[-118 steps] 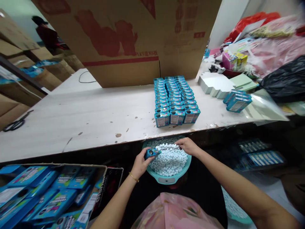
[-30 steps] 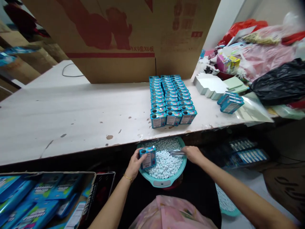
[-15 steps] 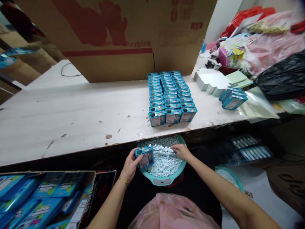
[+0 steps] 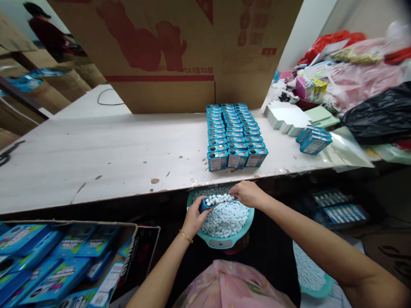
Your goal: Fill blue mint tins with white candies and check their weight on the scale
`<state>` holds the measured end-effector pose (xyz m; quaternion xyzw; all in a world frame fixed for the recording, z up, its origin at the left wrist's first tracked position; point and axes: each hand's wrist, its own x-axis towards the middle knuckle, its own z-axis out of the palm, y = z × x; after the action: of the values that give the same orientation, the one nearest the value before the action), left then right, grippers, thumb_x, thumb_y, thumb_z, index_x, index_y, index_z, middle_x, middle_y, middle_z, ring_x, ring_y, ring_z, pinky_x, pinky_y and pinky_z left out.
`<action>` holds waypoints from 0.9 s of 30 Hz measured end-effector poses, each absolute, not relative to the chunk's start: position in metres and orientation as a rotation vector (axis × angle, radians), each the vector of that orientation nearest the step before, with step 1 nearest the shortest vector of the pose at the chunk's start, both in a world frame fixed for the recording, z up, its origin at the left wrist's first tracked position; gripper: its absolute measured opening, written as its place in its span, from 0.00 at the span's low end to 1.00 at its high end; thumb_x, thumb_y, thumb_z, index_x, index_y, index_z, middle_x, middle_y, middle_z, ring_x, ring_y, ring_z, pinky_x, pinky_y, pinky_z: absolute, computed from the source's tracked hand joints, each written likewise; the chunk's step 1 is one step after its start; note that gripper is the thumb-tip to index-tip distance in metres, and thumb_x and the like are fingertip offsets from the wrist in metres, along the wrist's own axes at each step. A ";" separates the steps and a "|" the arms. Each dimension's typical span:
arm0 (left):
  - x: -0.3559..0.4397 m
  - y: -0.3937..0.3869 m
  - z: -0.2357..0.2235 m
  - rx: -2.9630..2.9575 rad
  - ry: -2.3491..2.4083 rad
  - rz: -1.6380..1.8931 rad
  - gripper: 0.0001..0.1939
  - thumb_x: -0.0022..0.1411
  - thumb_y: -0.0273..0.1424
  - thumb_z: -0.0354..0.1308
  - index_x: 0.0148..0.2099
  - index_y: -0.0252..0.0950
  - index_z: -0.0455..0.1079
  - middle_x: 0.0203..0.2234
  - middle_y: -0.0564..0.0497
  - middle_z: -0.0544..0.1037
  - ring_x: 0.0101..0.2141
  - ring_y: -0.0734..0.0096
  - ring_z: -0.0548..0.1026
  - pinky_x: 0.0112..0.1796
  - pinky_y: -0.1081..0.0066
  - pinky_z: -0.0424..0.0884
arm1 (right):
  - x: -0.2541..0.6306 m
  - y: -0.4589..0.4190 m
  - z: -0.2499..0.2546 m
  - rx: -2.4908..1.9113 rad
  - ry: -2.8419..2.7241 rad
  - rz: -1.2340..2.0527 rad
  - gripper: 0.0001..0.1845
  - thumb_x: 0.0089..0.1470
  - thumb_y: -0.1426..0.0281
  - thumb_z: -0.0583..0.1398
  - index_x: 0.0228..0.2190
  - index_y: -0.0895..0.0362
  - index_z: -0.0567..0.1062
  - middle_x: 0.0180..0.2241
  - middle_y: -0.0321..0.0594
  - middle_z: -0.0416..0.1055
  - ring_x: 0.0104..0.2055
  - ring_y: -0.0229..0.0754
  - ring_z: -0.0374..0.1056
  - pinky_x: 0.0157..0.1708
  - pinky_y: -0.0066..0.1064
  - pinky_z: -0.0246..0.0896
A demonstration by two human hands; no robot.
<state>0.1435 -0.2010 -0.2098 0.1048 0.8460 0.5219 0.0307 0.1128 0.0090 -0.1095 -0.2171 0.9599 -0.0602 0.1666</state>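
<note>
My left hand (image 4: 195, 217) grips a small blue tin (image 4: 203, 205), fingers wrapped round it, over the teal basin (image 4: 224, 243) of white pellets (image 4: 226, 218). My right hand (image 4: 246, 193) pinches a clear scoop (image 4: 221, 199) heaped with pellets against the tin.

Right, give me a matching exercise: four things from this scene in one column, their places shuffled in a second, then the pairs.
Things:
1. small blue tin
2. teal basin
3. rows of blue tins
4. black bag

Places:
A. on the table, far right
B. in the left hand
C. below the table edge, full of white pellets
D. on the table, before the big carton

Pairs: 1-B, 2-C, 3-D, 4-A
</note>
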 end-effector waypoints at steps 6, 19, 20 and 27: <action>0.145 -0.200 -0.215 0.377 2.606 1.597 0.17 0.48 0.30 0.53 0.43 0.37 0.61 0.37 0.50 0.70 0.38 0.67 0.67 0.40 0.68 0.61 | 0.118 -0.024 -0.082 -0.668 2.723 0.137 0.14 0.46 0.75 0.50 0.33 0.59 0.73 0.33 0.49 0.71 0.37 0.44 0.66 0.33 0.30 0.55; 0.144 -0.230 -0.231 -0.082 2.222 2.072 0.19 0.45 0.34 0.58 0.42 0.36 0.62 0.34 0.51 0.70 0.37 0.68 0.69 0.40 0.67 0.63 | 0.142 0.062 -0.152 -0.293 2.757 0.033 0.15 0.49 0.76 0.48 0.32 0.52 0.71 0.34 0.39 0.71 0.36 0.41 0.66 0.31 0.27 0.54; 0.143 -0.230 -0.236 -0.170 2.119 2.140 0.20 0.45 0.34 0.58 0.42 0.37 0.62 0.34 0.51 0.71 0.37 0.68 0.69 0.40 0.66 0.64 | 0.144 0.062 -0.171 -0.246 2.744 -0.004 0.15 0.49 0.77 0.48 0.32 0.53 0.71 0.35 0.40 0.71 0.37 0.41 0.66 0.32 0.27 0.54; 0.131 -0.199 -0.251 -0.400 1.657 2.315 0.18 0.43 0.35 0.59 0.38 0.35 0.62 0.29 0.52 0.72 0.31 0.71 0.71 0.36 0.67 0.67 | 0.140 0.003 -0.256 -0.107 2.772 -0.447 0.18 0.52 0.74 0.46 0.40 0.51 0.70 0.40 0.39 0.70 0.43 0.40 0.63 0.37 0.27 0.54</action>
<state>0.1312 -0.1987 -0.2513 -0.1377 0.5714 0.7980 0.1330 0.1397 0.0032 -0.2557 -0.0375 0.9730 -0.1569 0.1650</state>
